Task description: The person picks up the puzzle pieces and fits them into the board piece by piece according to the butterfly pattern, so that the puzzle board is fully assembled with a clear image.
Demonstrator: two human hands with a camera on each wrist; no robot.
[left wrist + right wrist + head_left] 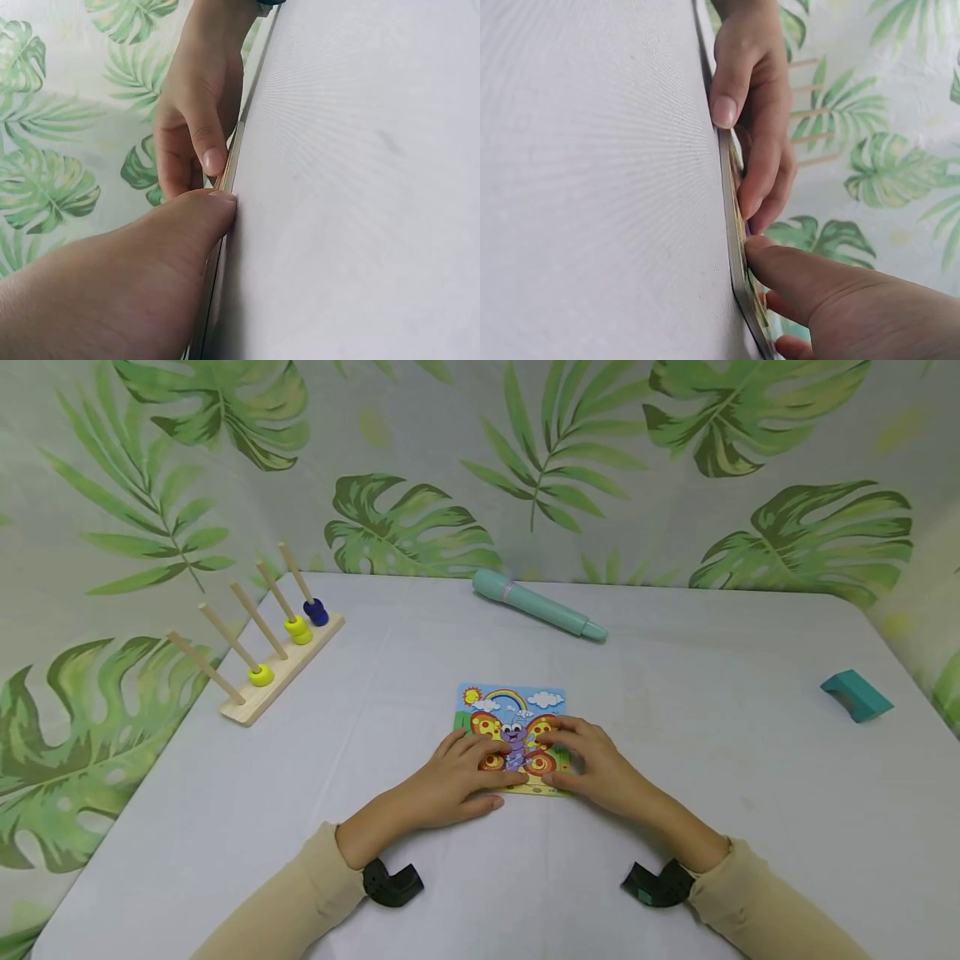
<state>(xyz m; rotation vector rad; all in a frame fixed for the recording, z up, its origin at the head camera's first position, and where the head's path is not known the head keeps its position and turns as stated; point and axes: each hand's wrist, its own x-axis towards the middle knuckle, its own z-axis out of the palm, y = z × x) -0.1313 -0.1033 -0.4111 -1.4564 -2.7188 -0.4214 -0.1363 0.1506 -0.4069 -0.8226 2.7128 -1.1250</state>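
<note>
A square butterfly puzzle board (513, 702) lies flat on the white table, showing a sun, a rainbow and a purple-bodied butterfly. Over its lower left part my left hand (457, 777) rests with fingers spread, fingertips on the picture and thumb on the cloth by the near edge. From the other side my right hand (600, 768) touches the right wings with bent fingers, its thumb near the lower right edge. In the right wrist view the board (735, 247) appears edge-on, a piece along it slightly raised. Whether the right fingers pinch that piece is hidden.
A wooden peg rack (277, 681) with yellow and dark blue beads stands at the left. At the back lies a mint-green marker-shaped tube (543, 607). A teal arch block (858, 696) sits near the right edge. Leaf-patterned cloth (570, 443) hangs behind the table.
</note>
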